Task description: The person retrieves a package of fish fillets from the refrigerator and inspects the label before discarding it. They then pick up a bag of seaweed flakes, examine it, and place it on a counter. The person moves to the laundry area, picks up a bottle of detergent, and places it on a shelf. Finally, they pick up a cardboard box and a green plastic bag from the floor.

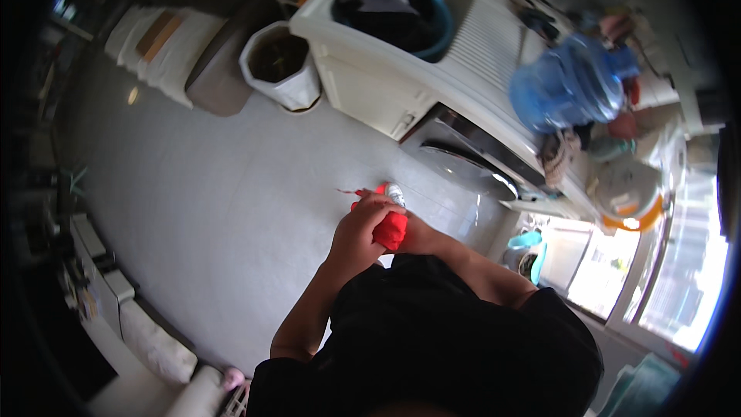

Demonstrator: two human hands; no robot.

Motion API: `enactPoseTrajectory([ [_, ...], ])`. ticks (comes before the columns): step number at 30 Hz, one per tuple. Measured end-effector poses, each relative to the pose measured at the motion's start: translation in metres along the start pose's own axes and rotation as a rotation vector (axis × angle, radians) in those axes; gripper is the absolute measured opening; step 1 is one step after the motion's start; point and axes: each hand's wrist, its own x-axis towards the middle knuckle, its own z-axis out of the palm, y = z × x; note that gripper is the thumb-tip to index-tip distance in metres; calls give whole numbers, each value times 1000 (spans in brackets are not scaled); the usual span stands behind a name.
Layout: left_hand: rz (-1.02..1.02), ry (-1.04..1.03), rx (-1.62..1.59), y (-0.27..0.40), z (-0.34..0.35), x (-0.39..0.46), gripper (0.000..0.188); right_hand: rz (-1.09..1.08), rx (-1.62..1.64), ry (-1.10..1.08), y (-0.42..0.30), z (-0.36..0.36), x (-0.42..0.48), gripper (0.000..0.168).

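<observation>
A bunched piece of red cloth or soft plastic (pixel 390 231) is held close in front of my body, over the grey floor. My left hand (pixel 366 220) is closed around it from the left, with the fingers bent over its top. My right hand (pixel 418 234) touches it from the right; its fingers are mostly hidden behind the red bundle and the left hand. A thin red strip sticks out to the left beyond the fingers. Just past the hands shows the white shoe (pixel 395 194) on my foot, with more red beside it.
Ahead stands a white laundry sink cabinet (pixel 370 90) holding a blue basin (pixel 443 23) of dark cloth. A front-loading washing machine (pixel 463 156) sits under the counter, a blue water jug (pixel 564 84) on top. A white planter (pixel 283 78) is left of the cabinet; windows are at right.
</observation>
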Motion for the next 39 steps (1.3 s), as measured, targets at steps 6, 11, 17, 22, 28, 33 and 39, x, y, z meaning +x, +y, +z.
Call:
enactPoseTrajectory([
  [6, 81, -99, -825, 37, 13, 10, 22, 234, 301, 125, -18, 6, -53, 46],
  [11, -55, -56, -1406, 22, 25, 33, 27, 367, 407, 265, -36, -57, -113, 32],
  [17, -106, -74, -1061, 17, 84, 60, 24, 400, 136, 658, -65, -142, -204, 29],
  [22, 411, -601, 91, 53, 155, 93, 52, -263, 732, 1236, -54, -205, -282, 24],
  [28, 294, -1003, 470, 47, 195, 132, 58, -751, 938, 1408, -70, -294, -341, 17],
  [33, 203, -767, 521, 15, 175, 154, 55, -693, 606, 1639, -28, -399, -374, 9],
  [39, -146, -794, 635, -31, 138, 144, 53, -206, -532, 1890, 25, -470, -348, 15],
])
